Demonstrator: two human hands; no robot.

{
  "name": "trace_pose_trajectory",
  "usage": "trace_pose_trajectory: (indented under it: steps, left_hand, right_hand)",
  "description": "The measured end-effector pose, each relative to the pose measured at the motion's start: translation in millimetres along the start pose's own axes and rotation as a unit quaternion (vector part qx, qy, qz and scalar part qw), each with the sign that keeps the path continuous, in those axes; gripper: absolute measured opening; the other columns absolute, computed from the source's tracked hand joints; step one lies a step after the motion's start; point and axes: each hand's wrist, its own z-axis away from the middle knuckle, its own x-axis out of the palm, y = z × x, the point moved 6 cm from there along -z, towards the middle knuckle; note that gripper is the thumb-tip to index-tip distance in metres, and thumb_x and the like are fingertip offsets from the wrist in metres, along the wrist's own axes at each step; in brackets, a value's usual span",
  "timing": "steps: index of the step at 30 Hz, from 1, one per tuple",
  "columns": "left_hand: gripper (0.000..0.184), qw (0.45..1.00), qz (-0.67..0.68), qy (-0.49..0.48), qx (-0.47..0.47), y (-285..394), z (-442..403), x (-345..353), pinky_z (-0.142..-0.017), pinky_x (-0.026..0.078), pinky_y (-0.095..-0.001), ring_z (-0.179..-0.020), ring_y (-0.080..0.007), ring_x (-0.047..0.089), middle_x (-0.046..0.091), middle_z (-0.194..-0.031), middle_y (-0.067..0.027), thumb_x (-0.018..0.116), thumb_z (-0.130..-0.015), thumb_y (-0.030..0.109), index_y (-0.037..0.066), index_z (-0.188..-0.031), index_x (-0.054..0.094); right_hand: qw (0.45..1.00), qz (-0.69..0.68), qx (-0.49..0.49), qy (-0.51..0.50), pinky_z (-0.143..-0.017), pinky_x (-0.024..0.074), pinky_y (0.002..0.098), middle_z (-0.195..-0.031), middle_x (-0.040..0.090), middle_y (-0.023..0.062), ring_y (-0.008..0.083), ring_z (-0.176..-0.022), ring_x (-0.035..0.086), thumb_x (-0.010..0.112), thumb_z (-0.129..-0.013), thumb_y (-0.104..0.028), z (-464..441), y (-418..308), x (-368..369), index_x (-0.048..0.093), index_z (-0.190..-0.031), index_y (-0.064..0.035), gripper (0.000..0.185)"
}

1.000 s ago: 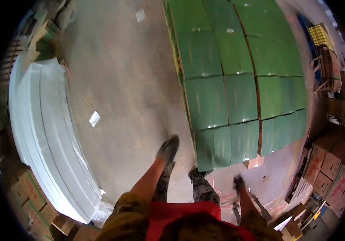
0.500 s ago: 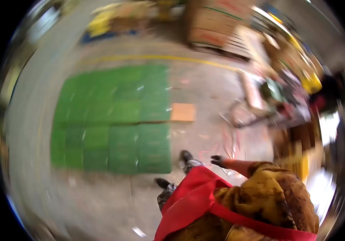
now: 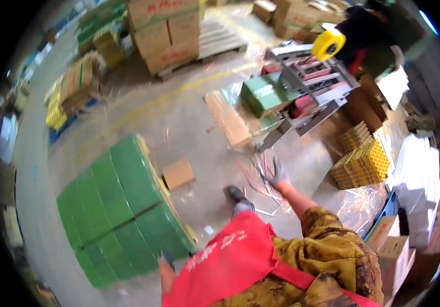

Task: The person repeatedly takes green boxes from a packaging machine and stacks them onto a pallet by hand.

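My right hand [image 3: 277, 177], in a grey glove, is held out over the floor with its fingers spread and nothing in it. Beyond it, a green carton [image 3: 265, 96] sits at the end of a metal-framed machine [image 3: 314, 82] carrying a yellow roll of tape [image 3: 328, 44]. My left hand [image 3: 166, 259], also gloved, hangs low at my side by the near edge of a block of green cartons [image 3: 112, 202]. Its fingers look extended and hold nothing I can see; whether it touches a carton is unclear.
A flat brown cardboard piece [image 3: 178, 174] lies beside the green block. Pink and white straps [image 3: 261, 184] litter the floor near my foot. Yellow trays [image 3: 360, 165] are stacked at right. Tall brown cartons [image 3: 166, 33] stand on a pallet behind. Another person [image 3: 366, 30] is beyond the machine.
My view has swung right, bringing the machine and green carton nearer the middle. The green block has shifted lower left. My right hand reaches farther forward, fingers spread; my left hand has come into view.
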Motion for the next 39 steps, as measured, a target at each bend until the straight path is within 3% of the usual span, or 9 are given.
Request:
trace_pose_trajectory:
  steps: [3,9,16,21,25,27,30,33,39]
  left_hand:
    - [0.039,0.998,-0.031,-0.026,0.05,81.3,0.7,87.6,-0.073,0.044,-0.0311,-0.083,-0.015,0.052,0.058,-0.093,-0.0052,0.047,-0.094,0.036,0.009,-0.121,0.054]
    - [0.045,0.988,-0.003,-0.106,0.111,197.5,-36.7,269.8,-0.088,0.047,-0.0316,-0.103,-0.0201,0.059,0.056,-0.123,-0.009,0.048,-0.096,0.03,0.004,-0.132,0.045]
    - [0.066,0.946,0.217,-0.132,0.203,304.6,-139.7,431.6,-0.099,0.037,-0.0306,-0.119,-0.0223,0.048,0.049,-0.133,-0.0107,0.053,-0.091,0.047,-0.001,-0.133,0.043]
    - [0.068,0.99,0.107,-0.087,0.031,395.5,-82.2,430.1,-0.097,0.04,-0.0307,-0.118,-0.0167,0.048,0.046,-0.135,-0.0024,0.049,-0.09,0.054,0.008,-0.138,0.038]
    - [0.054,0.929,0.291,-0.227,0.018,371.6,-83.4,455.5,-0.092,0.045,-0.0318,-0.112,-0.0147,0.053,0.052,-0.129,0.0012,0.049,-0.093,0.047,0.015,-0.136,0.044]
    - [0.053,0.889,0.378,-0.221,-0.136,337.9,-100.5,482.4,-0.095,0.043,-0.0315,-0.11,-0.0166,0.053,0.053,-0.128,-0.0028,0.053,-0.092,0.041,0.01,-0.134,0.045]
    - [0.046,0.868,0.463,-0.128,0.125,365.9,-102.2,448.9,-0.095,0.044,-0.0304,-0.112,-0.0183,0.052,0.052,-0.128,-0.0059,0.054,-0.093,0.028,0.006,-0.133,0.044]
    - [0.044,0.919,0.371,-0.044,0.124,362.0,-65.0,337.8,-0.095,0.046,-0.0305,-0.113,-0.0198,0.054,0.054,-0.123,-0.0087,0.057,-0.091,0.024,0.005,-0.13,0.045]
    - [0.052,0.776,0.626,-0.071,0.01,195.3,-72.1,162.0,-0.097,0.043,-0.034,-0.114,-0.0209,0.053,0.051,-0.131,-0.01,0.048,-0.095,0.036,0.0,-0.133,0.042]
  right_hand:
    - [0.946,0.107,-0.235,0.196,-0.109,0.021,0.0522,-0.146,0.027,0.0216,0.04,-0.135,0.024,0.067,-0.074,-0.051,-129.8,-44.3,-65.8,0.024,-0.144,-0.0038,0.095]
    - [0.955,0.255,-0.101,0.115,-0.106,0.0187,0.0599,-0.148,0.026,0.0158,0.0407,-0.134,0.025,0.072,-0.066,-0.052,-306.1,-54.6,-67.6,0.024,-0.145,-0.0142,0.1]
    - [0.928,0.273,-0.248,0.061,-0.106,0.0218,0.0573,-0.14,0.033,0.0204,0.0431,-0.126,0.034,0.066,-0.072,-0.03,-230.9,-113.6,-48.5,0.037,-0.137,-0.0093,0.075]
    - [0.963,-0.086,-0.256,-0.007,-0.106,0.0285,0.0498,-0.13,0.046,0.0225,0.0399,-0.123,0.04,0.071,-0.073,-0.03,-203.9,-158.1,-94.3,0.048,-0.129,-0.0058,0.065]
    - [0.963,0.005,-0.21,0.166,-0.103,0.0334,0.0455,-0.129,0.048,0.0244,0.0402,-0.121,0.044,0.075,-0.072,-0.032,-303.4,-77.5,-91.5,0.044,-0.13,0.0037,0.075]
    - [0.918,-0.358,-0.015,-0.171,-0.095,0.0435,0.032,-0.121,0.058,0.0156,0.0213,-0.108,0.057,0.071,-0.081,-0.021,-343.7,-65.7,-58.0,0.048,-0.128,0.0034,0.058]
    - [0.932,-0.295,-0.12,-0.173,-0.092,0.0454,0.0299,-0.118,0.06,0.0119,0.0172,-0.105,0.057,0.067,-0.085,-0.015,-337.1,-121.0,-55.1,0.052,-0.126,0.0018,0.047]
    - [0.917,-0.272,-0.2,-0.212,-0.094,0.0445,0.0309,-0.121,0.059,0.0129,0.0184,-0.109,0.056,0.064,-0.087,-0.012,-279.7,-206.0,-31.4,0.051,-0.127,0.0018,0.045]
    - [0.841,-0.365,-0.062,-0.395,-0.096,0.0423,0.0284,-0.125,0.056,0.0118,0.0166,-0.111,0.054,0.057,-0.092,-0.012,-164.9,-305.0,159.4,0.049,-0.129,0.0024,0.041]
